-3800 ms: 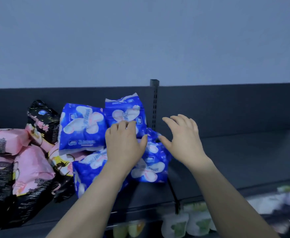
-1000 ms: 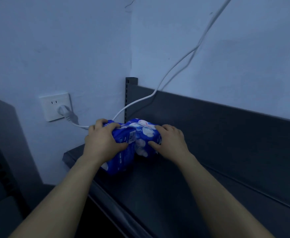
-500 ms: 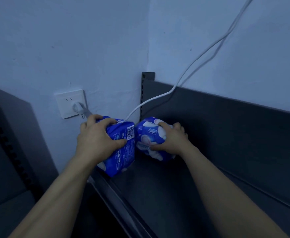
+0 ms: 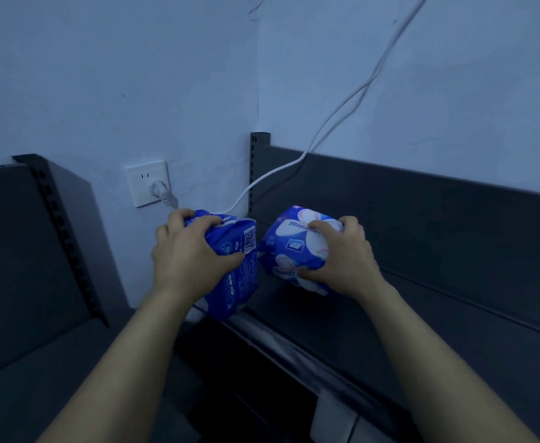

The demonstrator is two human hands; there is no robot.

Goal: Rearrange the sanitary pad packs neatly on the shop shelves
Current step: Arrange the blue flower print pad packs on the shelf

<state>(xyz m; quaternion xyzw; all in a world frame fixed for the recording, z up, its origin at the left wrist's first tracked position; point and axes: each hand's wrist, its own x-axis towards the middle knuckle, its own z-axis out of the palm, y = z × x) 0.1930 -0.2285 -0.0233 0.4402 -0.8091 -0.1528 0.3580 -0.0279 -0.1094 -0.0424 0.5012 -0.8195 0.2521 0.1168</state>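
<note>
I hold two blue sanitary pad packs at the left end of the dark shelf [image 4: 342,334]. My left hand [image 4: 188,257] grips the left pack [image 4: 238,276], fingers curled over its top, its lower end at the shelf's front edge. My right hand [image 4: 342,260] grips the right pack [image 4: 294,247], just beside the first, near the shelf's back panel [image 4: 422,225]. Behind them, a white cable [image 4: 342,113] runs from a wall socket [image 4: 147,183] up the wall.
</note>
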